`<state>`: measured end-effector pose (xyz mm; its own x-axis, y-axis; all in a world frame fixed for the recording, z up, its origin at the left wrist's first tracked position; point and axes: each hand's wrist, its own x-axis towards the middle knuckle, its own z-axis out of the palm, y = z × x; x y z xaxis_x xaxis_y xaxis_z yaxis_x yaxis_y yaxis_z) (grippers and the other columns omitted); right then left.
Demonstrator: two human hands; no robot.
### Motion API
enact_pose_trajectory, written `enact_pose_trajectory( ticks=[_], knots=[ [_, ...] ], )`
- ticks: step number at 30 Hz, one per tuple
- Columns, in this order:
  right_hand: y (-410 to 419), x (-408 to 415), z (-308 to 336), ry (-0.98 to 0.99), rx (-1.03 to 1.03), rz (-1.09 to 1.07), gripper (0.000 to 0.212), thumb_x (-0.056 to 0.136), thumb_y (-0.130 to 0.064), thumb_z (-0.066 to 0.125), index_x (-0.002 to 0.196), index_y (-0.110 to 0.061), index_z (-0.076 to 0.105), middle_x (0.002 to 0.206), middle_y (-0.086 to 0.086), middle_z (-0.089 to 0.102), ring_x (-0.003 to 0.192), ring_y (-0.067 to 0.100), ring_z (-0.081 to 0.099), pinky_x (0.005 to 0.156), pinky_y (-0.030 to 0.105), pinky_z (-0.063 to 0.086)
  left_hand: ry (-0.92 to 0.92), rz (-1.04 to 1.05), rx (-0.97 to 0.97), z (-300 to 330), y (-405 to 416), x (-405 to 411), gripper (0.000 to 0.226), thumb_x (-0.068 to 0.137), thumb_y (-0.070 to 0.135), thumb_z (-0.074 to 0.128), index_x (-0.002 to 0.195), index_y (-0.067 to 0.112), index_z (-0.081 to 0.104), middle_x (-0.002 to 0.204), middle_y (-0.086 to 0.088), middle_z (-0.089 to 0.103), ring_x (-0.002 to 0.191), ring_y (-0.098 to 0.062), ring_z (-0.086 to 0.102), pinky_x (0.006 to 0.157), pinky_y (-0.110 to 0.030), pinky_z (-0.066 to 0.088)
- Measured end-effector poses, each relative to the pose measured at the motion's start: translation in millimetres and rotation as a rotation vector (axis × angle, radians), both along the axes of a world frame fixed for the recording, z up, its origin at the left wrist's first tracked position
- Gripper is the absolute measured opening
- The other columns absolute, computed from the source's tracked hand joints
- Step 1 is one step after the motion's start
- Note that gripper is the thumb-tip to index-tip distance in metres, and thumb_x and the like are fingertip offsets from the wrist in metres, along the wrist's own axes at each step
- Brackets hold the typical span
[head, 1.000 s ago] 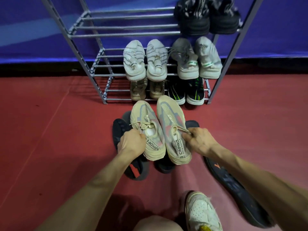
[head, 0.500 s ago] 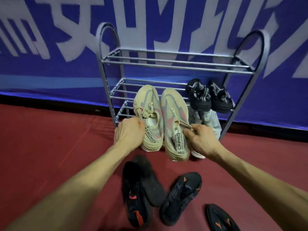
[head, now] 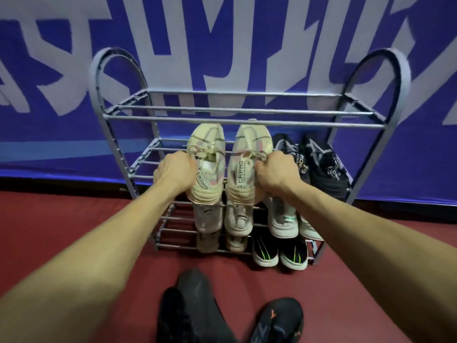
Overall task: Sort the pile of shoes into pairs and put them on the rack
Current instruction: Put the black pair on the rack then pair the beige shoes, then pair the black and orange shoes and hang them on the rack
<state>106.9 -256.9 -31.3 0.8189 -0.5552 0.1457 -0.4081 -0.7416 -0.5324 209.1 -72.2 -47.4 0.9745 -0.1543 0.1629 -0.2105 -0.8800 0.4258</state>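
Head view: a pair of beige knit shoes, grey-striped with pink patches and black lettering on the tongues, is held toes-up before the grey rack (head: 366, 125) at twelve o'clock. The left shoe (head: 207, 162) is gripped by the left hand (head: 176, 171), the right shoe (head: 248, 162) by the right hand (head: 276, 171), toes just under the top shelf.
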Motion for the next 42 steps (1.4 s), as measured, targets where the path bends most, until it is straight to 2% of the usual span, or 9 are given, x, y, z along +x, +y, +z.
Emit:
enact_pose_trajectory(
  ticks=[9, 15, 19, 23, 27, 31, 34, 37, 42],
  knots=[
    [-15.4, 59.6, -22.9, 0.107, -0.261, 0.082, 0.032, 0.088, -0.017, 0.053, 0.115, -0.001, 0.060, 0.116, 0.020, 0.065, 0.108, 0.038, 0.062, 0.083, 0.037, 0.051, 0.014, -0.015, -0.024, -24.5, -20.4, 40.2, 0.036, 0.095, 0.018, 0.041, 0.096, -0.007, 0.067, 0.113, -0.035, 0.062, 0.109, -0.050, 0.055, 0.090, -0.043, 0.045],
    [-13.9, 66.4, -23.6, 0.178, -0.303, 0.068, 0.027, 0.085, -0.011, 0.054, 0.109, 0.001, 0.061, 0.112, 0.021, 0.065, 0.101, 0.036, 0.065, 0.070, 0.034, 0.048, 0.068, 0.097, -0.033, -25.9, -29.1, 50.1, 0.036, 0.094, 0.025, 0.047, 0.109, -0.002, 0.066, 0.123, -0.029, 0.060, 0.114, -0.047, 0.054, 0.089, -0.041, 0.046],
    [-8.1, 48.1, -20.3, 0.059, -0.124, 0.036, 0.034, 0.093, -0.018, 0.046, 0.114, 0.006, 0.059, 0.117, 0.025, 0.063, 0.105, 0.040, 0.062, 0.082, 0.038, 0.051, 0.074, 0.155, -0.067, -22.8, -33.8, 41.9, 0.038, 0.094, 0.026, 0.047, 0.119, 0.003, 0.064, 0.129, -0.025, 0.057, 0.119, -0.045, 0.053, 0.094, -0.043, 0.046],
    [6.6, 11.2, -21.9, -0.118, 0.124, 0.029, 0.040, 0.096, -0.027, 0.039, 0.119, 0.004, 0.047, 0.123, 0.027, 0.057, 0.111, 0.041, 0.056, 0.089, 0.039, 0.045, 0.074, 0.133, -0.265, -16.7, -27.5, 20.7, 0.045, 0.100, 0.029, 0.036, 0.121, -0.002, 0.061, 0.131, -0.029, 0.056, 0.122, -0.045, 0.050, 0.099, -0.040, 0.041],
    [23.2, -46.1, -58.2, -0.287, 0.126, 0.067, 0.024, 0.096, -0.022, 0.038, 0.110, -0.002, 0.044, 0.113, 0.023, 0.057, 0.103, 0.043, 0.054, 0.078, 0.040, 0.038, 0.004, 0.121, -0.446, -37.0, -16.9, -25.4, 0.044, 0.102, 0.030, 0.028, 0.117, 0.000, 0.056, 0.129, -0.024, 0.056, 0.121, -0.039, 0.047, 0.092, -0.038, 0.034],
    [28.7, -94.9, -115.1, -0.024, 0.087, 0.162, 0.025, 0.097, -0.025, 0.038, 0.106, -0.002, 0.042, 0.110, 0.027, 0.058, 0.102, 0.046, 0.054, 0.078, 0.043, 0.040, -0.004, 0.110, -0.494, -91.7, 0.6, -70.7, 0.037, 0.099, 0.023, 0.032, 0.104, 0.000, 0.061, 0.112, -0.021, 0.064, 0.111, -0.036, 0.053, 0.085, -0.039, 0.036],
    [32.3, -128.5, -155.4, 0.187, 0.009, 0.282, 0.030, 0.097, -0.026, 0.036, 0.108, 0.000, 0.045, 0.107, 0.028, 0.054, 0.099, 0.047, 0.056, 0.074, 0.045, 0.040, 0.077, 0.060, -0.441, -129.8, 7.3, -104.9, 0.036, 0.096, 0.017, 0.036, 0.100, 0.004, 0.069, 0.110, -0.018, 0.068, 0.109, -0.036, 0.057, 0.086, -0.037, 0.040],
    [32.3, -158.6, -188.0, 0.400, -0.015, 0.374, 0.033, 0.092, -0.026, 0.037, 0.110, 0.000, 0.044, 0.100, 0.027, 0.053, 0.095, 0.048, 0.058, 0.066, 0.042, 0.033, 0.192, -0.044, -0.405, -163.1, 8.5, -148.0, 0.031, 0.094, 0.012, 0.041, 0.091, 0.007, 0.071, 0.098, -0.015, 0.072, 0.097, -0.033, 0.064, 0.076, -0.032, 0.043],
    [25.5, -211.7, -208.3, 0.643, -0.051, 0.399, 0.026, 0.096, -0.018, 0.040, 0.111, 0.003, 0.042, 0.119, 0.030, 0.056, 0.105, 0.046, 0.057, 0.080, 0.045, 0.044, 0.452, -0.242, -0.235, -217.8, 6.6, -207.1, 0.028, 0.092, 0.012, 0.045, 0.086, 0.006, 0.072, 0.085, -0.008, 0.072, 0.091, -0.031, 0.066, 0.075, -0.029, 0.042]
  ],
)
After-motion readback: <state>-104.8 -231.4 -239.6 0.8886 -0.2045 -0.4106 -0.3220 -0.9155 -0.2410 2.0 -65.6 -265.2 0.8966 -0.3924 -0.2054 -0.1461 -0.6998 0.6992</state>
